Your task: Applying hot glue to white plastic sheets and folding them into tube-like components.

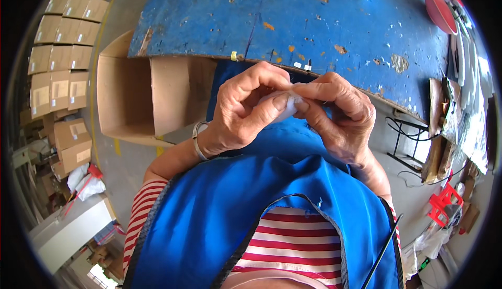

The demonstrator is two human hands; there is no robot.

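At frame centre, the left hand (243, 111) and right hand (340, 116) pinch a small white piece (282, 103) between closed fingers, seemingly mid-work; the box (130, 101) at left looks empty.

Both hands up close, chest height: left hand (246, 108) curled, thumb & forefinger pinched; right hand (340, 114) meets it fingertip-to-fingertip, fingers bent, prob. gripping too.

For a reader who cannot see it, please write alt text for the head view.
Two bare hands, left hand and right hand, pinch a small white piece together above a blue apron. Beyond lie a worn blue table and an open cardboard box.
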